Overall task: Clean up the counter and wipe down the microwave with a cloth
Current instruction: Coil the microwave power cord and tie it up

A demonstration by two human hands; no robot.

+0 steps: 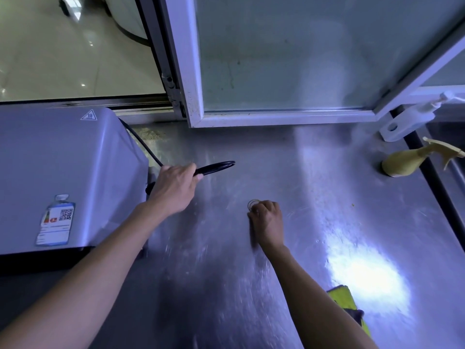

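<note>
The microwave (63, 177) sits at the left of the steel surface (314, 197). Beside it the left hand (176, 187) grips the looped black cord (216, 167), fingers curled round it. The right hand (268, 222) pinches thin rubber bands (252, 204). A yellow cloth (343, 298) lies near the front; a spray bottle (412, 159) lies at far right.

One head view looks steeply down, close over the counter (289, 172), microwave (63, 172) at its left.
</note>
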